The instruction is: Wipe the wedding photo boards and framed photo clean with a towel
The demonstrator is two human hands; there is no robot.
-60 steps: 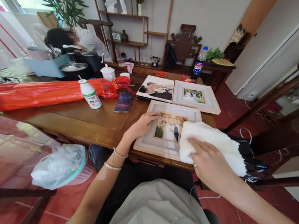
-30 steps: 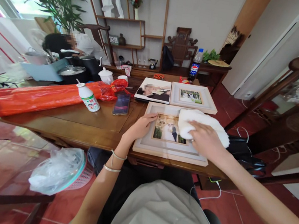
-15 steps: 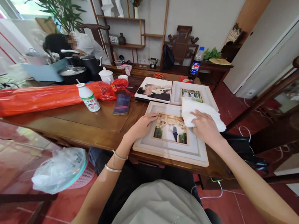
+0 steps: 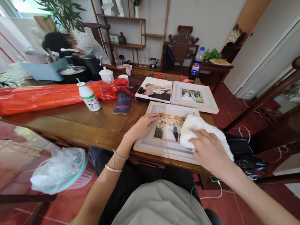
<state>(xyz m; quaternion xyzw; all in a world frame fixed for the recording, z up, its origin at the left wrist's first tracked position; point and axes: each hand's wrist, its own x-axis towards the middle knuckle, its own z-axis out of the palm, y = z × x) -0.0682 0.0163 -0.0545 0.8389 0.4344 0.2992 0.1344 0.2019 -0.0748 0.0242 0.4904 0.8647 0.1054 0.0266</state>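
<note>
A white picture frame (image 4: 166, 151) with a couple's outdoor photo lies flat at the table's near edge. My left hand (image 4: 146, 125) is closed over its left side, fingertips on the inner border; the thumb is hard to make out. In my right hand (image 4: 207, 148) is a bunched white cloth (image 4: 192, 128), pressed on the frame's right part and covering the photo's right edge. Behind it lie a second white picture frame (image 4: 210, 103) and a white-edged photo panel (image 4: 154, 99) with a close-up picture.
Left of the frames are a phone (image 4: 122, 103), a white drink bottle (image 4: 89, 98) and a long red plastic-wrapped bundle (image 4: 37, 95). A cola bottle (image 4: 196, 65) stands at the back. A black bag (image 4: 248, 153) is at the right, and a lined bin (image 4: 81, 173) on the floor.
My right hand has drawn the cloth toward me and rightward, from the frame's upper right onto its right side, uncovering the rear frame's corner. My left hand has stayed in place.
</note>
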